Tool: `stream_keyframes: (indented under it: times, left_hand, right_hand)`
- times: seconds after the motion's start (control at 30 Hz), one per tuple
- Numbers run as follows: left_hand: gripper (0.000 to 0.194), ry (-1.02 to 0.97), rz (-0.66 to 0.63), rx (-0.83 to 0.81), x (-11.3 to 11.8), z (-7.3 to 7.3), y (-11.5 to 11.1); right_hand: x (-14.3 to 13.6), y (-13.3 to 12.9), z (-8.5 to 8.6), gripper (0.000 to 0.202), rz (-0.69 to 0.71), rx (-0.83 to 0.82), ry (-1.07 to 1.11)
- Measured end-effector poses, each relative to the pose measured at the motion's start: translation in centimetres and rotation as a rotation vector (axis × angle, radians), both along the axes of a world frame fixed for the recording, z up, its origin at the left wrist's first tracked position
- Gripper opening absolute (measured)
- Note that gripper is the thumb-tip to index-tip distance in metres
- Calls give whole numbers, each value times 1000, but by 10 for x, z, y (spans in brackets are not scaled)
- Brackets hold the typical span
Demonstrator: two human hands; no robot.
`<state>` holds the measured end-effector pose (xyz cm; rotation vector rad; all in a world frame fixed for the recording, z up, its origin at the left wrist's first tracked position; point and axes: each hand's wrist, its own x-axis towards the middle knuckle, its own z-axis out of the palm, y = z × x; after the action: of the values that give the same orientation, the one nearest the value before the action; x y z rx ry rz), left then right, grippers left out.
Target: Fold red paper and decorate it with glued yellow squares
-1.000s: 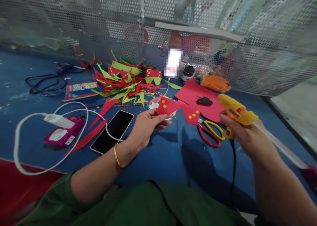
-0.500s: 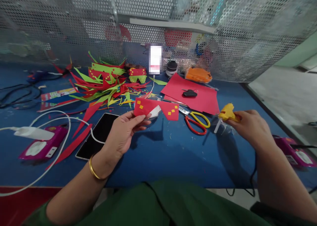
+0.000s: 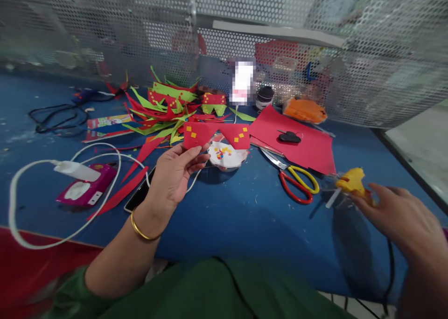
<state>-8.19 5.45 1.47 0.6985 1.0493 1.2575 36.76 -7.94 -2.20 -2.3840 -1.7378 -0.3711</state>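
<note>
My left hand [image 3: 180,167] pinches the left end of a red paper cutout [image 3: 201,133] with a notched lower edge. Small yellow squares dot both of its ends. Just behind and below it, a white dish [image 3: 234,158] holds tiny yellow, red and blue paper bits. At the right, my right hand [image 3: 399,211] has its fingers around the handle of a yellow glue gun [image 3: 352,181], which is over a crumpled piece of clear plastic. Between the hands lie scissors [image 3: 297,183] with one red and one yellow handle, blades partly apart.
Red and green paper strips [image 3: 164,116] are heaped at the back left. Red sheets [image 3: 308,149] carry a small black object [image 3: 290,137]. A lit phone [image 3: 242,81] leans on the mesh. A white cable loops around a purple power socket [image 3: 87,183]; a dark phone [image 3: 138,195] lies under my left arm.
My view has shifted left, so most things appear farther right. My left hand has brought the red cutout left and tilted it, baring the white dish. The glue gun stays by the scissors.
</note>
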Motion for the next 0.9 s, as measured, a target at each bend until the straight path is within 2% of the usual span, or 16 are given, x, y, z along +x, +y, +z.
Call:
stream_keyframes:
  times: [0.07,0.17,0.23,0.3,0.4,0.47,0.53,0.6,0.7,0.8,0.9]
  left_hand:
    - [11,-12,6,8,-1,0,-1]
    - [15,-27,19,29,-3,-1,-1]
    - [17,-39,40,44,-4,-1,-1]
    - [19,-55,62,62,-6,-1,0]
    - [20,-78,88,83,-9,-2,1]
    - [19,-91,97,86,-9,-3,2]
    - [18,-105,96,80,-10,-5,3]
    - [18,-114,86,68,-10,-6,4]
    - [19,-118,109,67,-12,-7,5]
    - [19,-128,154,88,-14,-7,5]
    - [20,-143,132,77,-15,-7,4]
  right_hand:
    - [-10,-2,13,44,74,126,-90]
    - [-60,6,46,53,265,254,-91]
    - [-107,24,68,38,416,245,-48]
    - [-152,51,79,28,648,178,85]
    - [-203,103,71,26,843,5,146]
    - [-224,137,58,26,832,-138,68]
    - [-239,165,45,26,759,-316,-101]
    - [-250,184,37,24,739,-382,-177]
    - [-259,198,32,23,762,-425,-230]
    - [-261,202,30,24,785,-463,-272]
    - [-262,203,28,24,798,-498,-306]
